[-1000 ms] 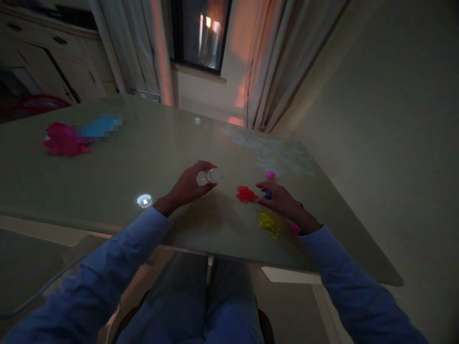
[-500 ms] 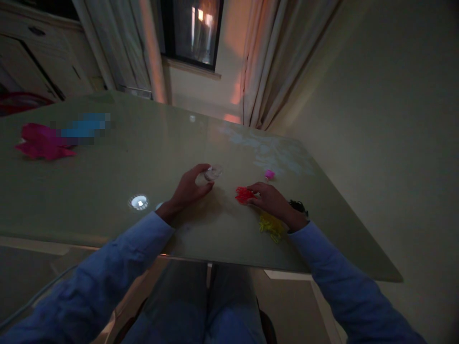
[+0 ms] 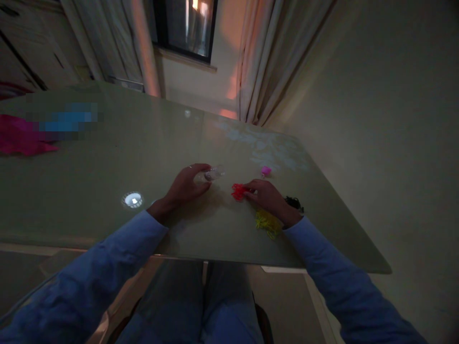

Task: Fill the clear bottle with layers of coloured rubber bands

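Observation:
My left hand point(image 3: 188, 184) is curled round a small clear plastic bottle point(image 3: 216, 172), tilted just above the table, with its far end pointing right. Its contents are too dim to make out. To the right, the fingertips of my right hand point(image 3: 263, 193) pinch a bunch of red rubber bands point(image 3: 237, 192). Under the right wrist lies a loose pile of yellow rubber bands point(image 3: 267, 223). Partly hidden behind that wrist is a black bunch point(image 3: 293, 203). A small pink piece point(image 3: 266, 170) rests just beyond the right hand.
The glass-topped table point(image 3: 161, 143) has its right edge beside a wall. At the far left lie a crumpled magenta item point(image 3: 23, 136) and a blurred-out blue item point(image 3: 68, 118). A bright round lamp reflection shows left of my left arm. Curtains point(image 3: 261, 62) and a window stand behind.
The view has shifted a little, so the things on the table sit slightly further left and up. Both hands keep their hold, and the red bands stay pinched.

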{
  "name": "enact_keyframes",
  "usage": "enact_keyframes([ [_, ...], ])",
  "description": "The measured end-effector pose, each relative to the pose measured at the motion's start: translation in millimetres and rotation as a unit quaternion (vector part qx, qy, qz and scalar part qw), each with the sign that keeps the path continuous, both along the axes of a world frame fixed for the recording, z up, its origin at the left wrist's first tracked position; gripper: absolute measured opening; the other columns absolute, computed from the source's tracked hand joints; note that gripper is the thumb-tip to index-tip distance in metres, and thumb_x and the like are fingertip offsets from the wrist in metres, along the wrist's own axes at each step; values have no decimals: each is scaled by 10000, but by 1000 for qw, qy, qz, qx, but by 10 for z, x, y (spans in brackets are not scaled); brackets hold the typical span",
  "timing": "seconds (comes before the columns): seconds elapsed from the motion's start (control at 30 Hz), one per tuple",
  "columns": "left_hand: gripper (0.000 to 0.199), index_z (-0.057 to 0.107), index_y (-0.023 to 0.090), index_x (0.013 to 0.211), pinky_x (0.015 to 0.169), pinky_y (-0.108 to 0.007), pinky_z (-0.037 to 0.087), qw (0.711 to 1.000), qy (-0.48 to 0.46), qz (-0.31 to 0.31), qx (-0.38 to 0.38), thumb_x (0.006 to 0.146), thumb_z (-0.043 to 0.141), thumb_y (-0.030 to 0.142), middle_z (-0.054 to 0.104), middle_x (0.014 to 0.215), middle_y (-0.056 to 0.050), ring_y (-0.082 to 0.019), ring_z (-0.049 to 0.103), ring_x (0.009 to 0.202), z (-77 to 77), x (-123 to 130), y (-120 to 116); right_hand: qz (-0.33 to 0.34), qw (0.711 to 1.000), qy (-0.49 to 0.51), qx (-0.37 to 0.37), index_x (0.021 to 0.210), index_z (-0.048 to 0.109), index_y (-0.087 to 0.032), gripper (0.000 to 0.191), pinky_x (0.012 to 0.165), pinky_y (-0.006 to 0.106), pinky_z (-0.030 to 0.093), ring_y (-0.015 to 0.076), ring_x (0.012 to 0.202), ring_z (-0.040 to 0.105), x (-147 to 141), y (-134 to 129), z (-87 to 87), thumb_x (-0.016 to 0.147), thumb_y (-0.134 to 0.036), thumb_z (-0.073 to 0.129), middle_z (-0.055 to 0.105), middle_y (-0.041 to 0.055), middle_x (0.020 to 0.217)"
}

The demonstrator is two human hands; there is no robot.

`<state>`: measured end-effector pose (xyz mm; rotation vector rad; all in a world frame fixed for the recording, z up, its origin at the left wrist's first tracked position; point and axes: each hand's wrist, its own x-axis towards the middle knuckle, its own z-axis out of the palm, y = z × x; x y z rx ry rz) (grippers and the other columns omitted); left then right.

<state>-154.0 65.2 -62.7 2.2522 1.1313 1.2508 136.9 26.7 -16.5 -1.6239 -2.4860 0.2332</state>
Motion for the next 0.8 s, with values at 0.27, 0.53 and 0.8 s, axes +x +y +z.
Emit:
enact_keyframes([
  [0.27,434,674,182,1184,986,-466,547,1000,3,-2,-7,786,686,355,740,1198,-118,-296,701,1092,-2,-2,12,4,998,-62,15,1043,783,-181,207,724,267,438,194,847,693,-42,-7,10,945,-202,602,773,106,976],
  [0.53,447,677,176,1181,975,-462,551,1000,-2,-10,-8,783,682,380,742,1181,-129,-300,705,1077,-16,4,25,-2,999,-5,34,1010,808,-174,213,749,295,481,213,829,714,14,29,-7,915,-184,617,804,122,959],
  [0.8,447,676,167,1179,964,-467,555,1000,5,-10,-14,791,671,388,744,1176,-136,-303,710,1066,18,8,7,-68,982,173,-11,906,829,-179,198,696,285,513,190,740,725,-3,-48,134,846,-215,644,819,77,867],
])
